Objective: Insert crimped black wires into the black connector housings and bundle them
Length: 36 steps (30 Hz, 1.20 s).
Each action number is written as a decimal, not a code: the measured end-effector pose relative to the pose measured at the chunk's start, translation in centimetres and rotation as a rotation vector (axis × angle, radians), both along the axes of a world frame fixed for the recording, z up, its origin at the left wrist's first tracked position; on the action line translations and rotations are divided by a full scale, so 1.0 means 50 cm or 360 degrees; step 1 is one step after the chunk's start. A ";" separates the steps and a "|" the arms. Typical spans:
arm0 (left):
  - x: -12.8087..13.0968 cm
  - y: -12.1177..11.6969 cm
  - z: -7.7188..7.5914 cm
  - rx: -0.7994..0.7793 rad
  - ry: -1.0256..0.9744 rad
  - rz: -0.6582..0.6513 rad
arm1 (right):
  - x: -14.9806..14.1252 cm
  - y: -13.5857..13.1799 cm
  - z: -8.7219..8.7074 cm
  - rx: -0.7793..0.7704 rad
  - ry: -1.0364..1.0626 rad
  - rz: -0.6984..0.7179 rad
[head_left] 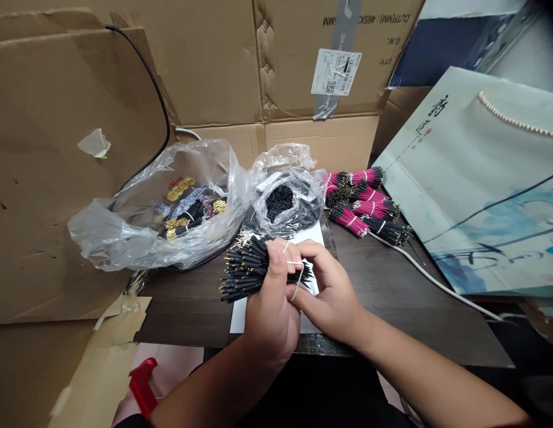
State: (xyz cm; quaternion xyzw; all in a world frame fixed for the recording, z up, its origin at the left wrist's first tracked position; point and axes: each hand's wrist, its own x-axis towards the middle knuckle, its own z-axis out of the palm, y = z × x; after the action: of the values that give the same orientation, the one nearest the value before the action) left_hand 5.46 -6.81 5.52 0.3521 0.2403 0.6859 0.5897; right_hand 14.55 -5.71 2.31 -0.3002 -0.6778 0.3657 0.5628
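Note:
My left hand (pixel 276 297) is wrapped round a thick bundle of short black wires (pixel 245 270), whose gold-coloured ends fan out to the left. A thin white rubber band (pixel 298 279) loops about the bundle's right end. My right hand (pixel 332 291) pinches that band between thumb and fingers, pulling it into a stretched loop. Both hands are close together over a white sheet (pixel 238 318) on the dark table. Just behind them, an opened clear plastic bag (pixel 298 208) holds many small black pieces (pixel 280 202).
Banded pink and black wire bundles (pixel 369 205) lie at the back right, beside a white cable (pixel 419 264). A larger clear bag (pixel 209 238) with gold-tipped bundles sits at the left. Cardboard (pixel 214 71) walls the back; a pale paper bag (pixel 490 196) leans at right.

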 end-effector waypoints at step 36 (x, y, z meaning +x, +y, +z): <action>-0.047 0.030 -0.018 -0.0457 -0.0104 -0.0725 | 0.021 -0.004 -0.032 0.0055 -0.0268 -0.0669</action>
State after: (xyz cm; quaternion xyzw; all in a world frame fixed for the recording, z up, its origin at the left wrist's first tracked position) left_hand 3.09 -5.30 4.60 0.2876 0.2305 0.5055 0.7801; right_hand 15.60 -5.92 0.69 -0.4545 -0.6511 0.2024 0.5732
